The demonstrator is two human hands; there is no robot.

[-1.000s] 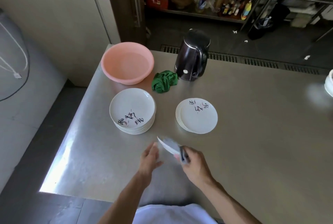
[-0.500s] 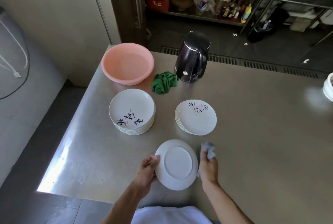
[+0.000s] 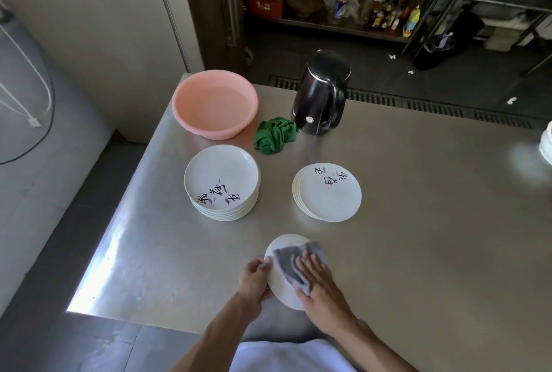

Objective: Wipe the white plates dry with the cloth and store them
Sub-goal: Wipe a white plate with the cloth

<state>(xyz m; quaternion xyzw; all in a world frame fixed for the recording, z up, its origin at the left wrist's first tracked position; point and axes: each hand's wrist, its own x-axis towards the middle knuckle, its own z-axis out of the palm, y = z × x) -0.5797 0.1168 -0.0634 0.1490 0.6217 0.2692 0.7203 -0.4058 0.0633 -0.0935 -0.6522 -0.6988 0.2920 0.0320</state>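
While wiping with the grey cloth [image 3: 286, 264] spread over the white plate [image 3: 283, 297], work from what the head view gives. Held well in front of the black kettle [image 3: 321, 93], at the near edge of the steel table [image 3: 418, 222]; lifted or resting there, cannot tell. Gripped at its rim by the left hand [image 3: 254, 279], fingers curled round the edge. Pressed from above through the cloth by the right hand [image 3: 316, 279], fingers straight and flat, clasping nothing.

Best done, judging from that grip:
- Sweep in circles from centre out to rim.
- Turn the plate a little with the left hand between strokes.
- Reach the bare crescent under the left thumb.
- Keep the pressure light, so as not to tip the plate off the edge.

Also in view:
- Tall stack [image 3: 221, 180] in front and left of the kettle.
- Flatter stack [image 3: 328, 192] straight in front of it.
- Pink basin [image 3: 215, 102] to its left.
- Green rag [image 3: 274, 135] just beside its base.

Which stack takes dried plates, cannot tell.
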